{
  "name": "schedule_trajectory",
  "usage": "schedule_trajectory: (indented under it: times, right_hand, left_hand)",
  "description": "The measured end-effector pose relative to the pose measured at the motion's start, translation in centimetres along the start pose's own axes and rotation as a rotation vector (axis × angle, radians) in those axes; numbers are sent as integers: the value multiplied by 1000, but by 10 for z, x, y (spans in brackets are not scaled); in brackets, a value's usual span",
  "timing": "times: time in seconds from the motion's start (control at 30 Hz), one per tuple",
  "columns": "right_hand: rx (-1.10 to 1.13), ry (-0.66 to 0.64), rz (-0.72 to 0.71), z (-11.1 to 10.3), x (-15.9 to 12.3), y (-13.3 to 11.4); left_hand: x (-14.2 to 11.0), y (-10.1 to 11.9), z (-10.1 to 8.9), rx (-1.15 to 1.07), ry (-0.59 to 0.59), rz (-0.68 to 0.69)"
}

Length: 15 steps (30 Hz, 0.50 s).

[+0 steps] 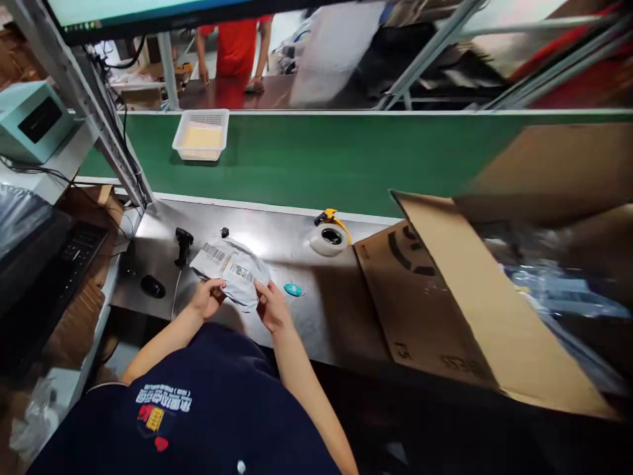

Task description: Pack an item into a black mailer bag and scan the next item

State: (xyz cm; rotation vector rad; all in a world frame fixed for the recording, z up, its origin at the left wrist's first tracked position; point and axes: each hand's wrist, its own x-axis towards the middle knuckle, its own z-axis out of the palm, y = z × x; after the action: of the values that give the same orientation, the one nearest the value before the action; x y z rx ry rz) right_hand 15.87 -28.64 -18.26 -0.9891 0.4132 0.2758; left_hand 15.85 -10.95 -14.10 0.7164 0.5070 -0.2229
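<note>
Parcel bag — grey-white, crumpled, two barcode labels on top — lies on the steel bench between a barcode scanner and a small teal disc. Left hand pinches its near edge; right hand grips the lower right corner.

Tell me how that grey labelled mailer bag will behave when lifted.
The mailer bag looks crumpled and thin, so probably floppy and light. Its glossy film may be slippery. Both the left hand and right hand pinch its near edge.
</note>
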Motion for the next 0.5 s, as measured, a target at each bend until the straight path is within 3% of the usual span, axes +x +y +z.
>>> schedule_trajectory:
  times: [0.13, 0.23, 0.37, 0.43, 0.5]
  right_hand:
    - [-70, 39, -108, 28, 1, 13]
    - [-164, -16, -141, 52, 2, 31]
    - [-310, -223, 140, 69, 13, 67]
    - [-413, -203, 262, 78, 28, 85]
    - [-525, -90, 275, 96, 53, 96]
  left_hand:
    - [-16, 4, -48, -126, 186, -15]
    - [-23, 3, -73, -160, 265, -19]
    - [-35, 21, -105, -164, 487, 40]
    - [-46, 44, -123, -168, 484, 133]
    - [-61, 70, -140, -155, 459, 223]
